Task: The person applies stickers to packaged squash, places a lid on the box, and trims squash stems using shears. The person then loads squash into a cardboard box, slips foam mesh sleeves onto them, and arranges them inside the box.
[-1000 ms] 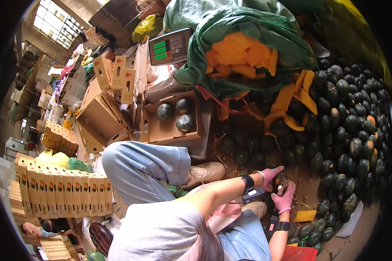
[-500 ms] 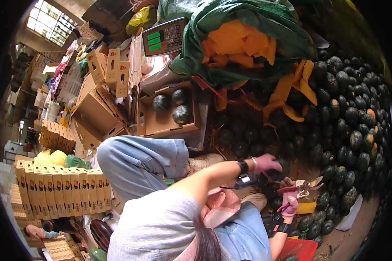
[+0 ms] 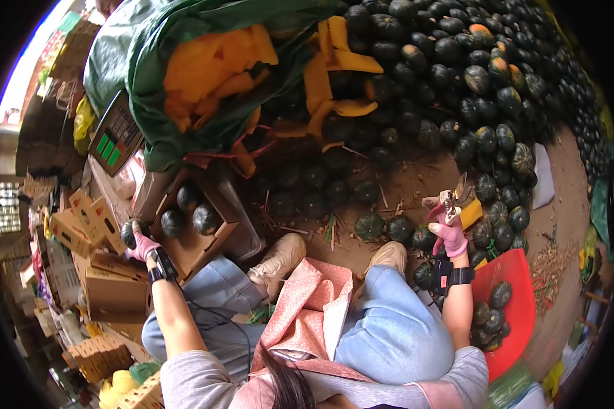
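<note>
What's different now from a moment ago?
The left hand has swung left, away from the right hand, and now holds a dark green squash beside the open carton. The view has turned too. The right hand still has the pruners; three squashes remain in the carton.

Squash (image 3: 128,233): round, dark green, in left hand (image 3: 142,245), near the box's (image 3: 208,247) left edge
Shears (image 3: 447,202): metal, upraised in right hand (image 3: 449,233)

Orange pieces (image 3: 211,68) in green sack (image 3: 142,82)
</note>
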### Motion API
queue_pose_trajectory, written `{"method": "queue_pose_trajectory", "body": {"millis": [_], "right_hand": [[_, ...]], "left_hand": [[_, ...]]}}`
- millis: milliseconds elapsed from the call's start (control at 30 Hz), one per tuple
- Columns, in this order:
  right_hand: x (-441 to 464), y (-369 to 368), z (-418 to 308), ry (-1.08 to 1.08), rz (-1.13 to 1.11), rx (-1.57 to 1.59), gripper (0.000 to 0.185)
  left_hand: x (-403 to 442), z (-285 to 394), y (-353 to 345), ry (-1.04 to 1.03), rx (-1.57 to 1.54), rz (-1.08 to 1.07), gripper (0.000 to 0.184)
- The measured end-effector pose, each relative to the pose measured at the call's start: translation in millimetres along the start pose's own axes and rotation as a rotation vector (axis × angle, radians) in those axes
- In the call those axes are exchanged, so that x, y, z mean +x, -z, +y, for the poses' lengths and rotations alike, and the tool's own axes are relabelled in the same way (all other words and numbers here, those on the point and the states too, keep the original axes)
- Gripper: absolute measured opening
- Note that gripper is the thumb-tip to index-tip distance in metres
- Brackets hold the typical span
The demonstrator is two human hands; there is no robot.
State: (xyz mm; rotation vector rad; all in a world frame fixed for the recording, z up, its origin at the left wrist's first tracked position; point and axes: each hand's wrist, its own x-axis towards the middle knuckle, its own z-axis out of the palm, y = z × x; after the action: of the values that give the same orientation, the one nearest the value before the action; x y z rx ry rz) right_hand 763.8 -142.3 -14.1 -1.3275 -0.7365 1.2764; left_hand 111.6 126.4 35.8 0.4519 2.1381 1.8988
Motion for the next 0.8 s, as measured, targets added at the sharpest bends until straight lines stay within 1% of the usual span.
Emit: {"method": "queue_pose_trajectory", "body": {"millis": [33,100,133,167,200,233,267,300,333,367,400,467,533,567,600,633,700,767,800], "right_hand": [[-4.0,-0.7,2.2,0.008,0.029,-0.01,0.064],[-6.8,-0.6,-0.6,0.011,0.056,-0.062,0.06],[-10.1,-0.9,-6.0,-0.049,0.057,-0.051,0.057],[-9.1,0.8,-1.9,0.031,0.057,-0.094,0.057],[-10.6,1.8,0.3,0.019,0.077,-0.11,0.057],[-13.5,3.5,2.2,0.008,0.102,-0.121,0.057],[-15.4,2.2,0.2,-0.002,0.111,-0.108,0.057],[-12.8,-6.8,-8.7,0.027,0.146,-0.113,0.053],[-11.4,-4.5,-7.7,-0.024,0.119,-0.146,0.051],[-13.4,3.3,-6.1,-0.072,0.112,-0.181,0.049],[-15.1,3.5,-6.7,-0.107,0.115,-0.189,0.048],[-12.8,5.6,3.4,-0.138,0.156,-0.219,0.045],[-9.0,6.9,30.9,-0.096,0.3,-0.187,0.042],[-7.3,8.3,43.3,-0.053,0.407,-0.13,0.04],[-7.1,15.9,49.8,-0.077,0.545,-0.204,0.037],[-6.4,22.6,51.4,-0.07,0.659,-0.161,0.035],[-9.5,45.3,41.1,-0.168,1.007,-0.405,0.033],[-18.1,65.2,7.4,-0.369,1.38,-0.515,0.035],[-23.4,88.0,6.4,-0.417,1.45,-0.586,0.036]], "left_hand": [[44.5,-37.4,-2.0,-0.257,0.077,-0.132,0.08],[-18.3,-9.4,-14.2,-0.273,0.362,-0.054,0.084],[3.8,-37.2,-17.0,-0.294,0.301,-0.022,0.087],[-6.9,-41.1,-14.8,-0.287,0.26,0.011,0.081],[-17.3,-45.4,-12.5,-0.282,0.218,0.044,0.076],[-21.6,-51.3,-4.4,-0.221,0.05,-0.029,0.069],[-6.2,-63.6,3.8,-0.191,0.169,0.016,0.053],[24.0,-83.7,19.1,-0.292,0.13,-0.137,0.044],[62.1,-100.3,36.7,0.047,-0.34,-0.335,0.035],[36.4,-87.1,33.7,-0.244,0.234,-0.153,0.028],[33.9,-88.3,29.9,-0.295,0.364,-0.136,0.029],[46.8,-95.6,24.4,-0.274,0.472,-0.184,0.031],[61.1,-102.8,16.2,-0.248,0.555,-0.236,0.033],[67.2,-103.3,12.9,-0.233,0.592,-0.259,0.034],[74.5,-104.2,9.9,-0.224,0.631,-0.281,0.035],[81.7,-102.4,7.5,-0.211,0.656,-0.302,0.037],[91.0,-101.7,-1.2,-0.198,0.687,-0.339,0.039],[97.3,-98.3,-15.6,-0.228,0.655,-0.378,0.042],[94.4,-93.6,-23.6,-0.256,0.622,-0.403,0.043]]}}
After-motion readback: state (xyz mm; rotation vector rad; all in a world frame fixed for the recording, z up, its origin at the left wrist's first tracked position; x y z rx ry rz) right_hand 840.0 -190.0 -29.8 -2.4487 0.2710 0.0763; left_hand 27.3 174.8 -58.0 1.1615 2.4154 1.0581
